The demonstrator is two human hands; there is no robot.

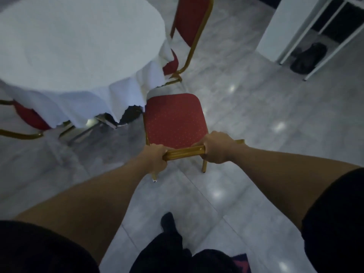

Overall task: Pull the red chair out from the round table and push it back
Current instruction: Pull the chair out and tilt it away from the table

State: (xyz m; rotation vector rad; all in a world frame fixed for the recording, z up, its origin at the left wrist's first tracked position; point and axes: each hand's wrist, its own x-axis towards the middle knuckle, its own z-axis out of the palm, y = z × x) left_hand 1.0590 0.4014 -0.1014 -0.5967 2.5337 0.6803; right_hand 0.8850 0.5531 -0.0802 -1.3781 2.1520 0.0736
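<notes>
The red chair [174, 120] with a gold frame stands in front of me, its padded seat fully out from under the round table [74, 46], which wears a white cloth. The seat's far left corner sits just beside the hanging cloth edge. My left hand [156, 159] grips the left end of the gold top rail of the backrest. My right hand [217, 147] grips the right end of the same rail. Both rear legs show below my hands.
A second red chair [189, 26] is tucked at the table's far right, a third [27, 117] at the left. A white shelf frame [307, 36] with a dark bag [309, 58] stands at the upper right. Grey tiled floor spreads around me; my dark-socked foot [167, 223] is below.
</notes>
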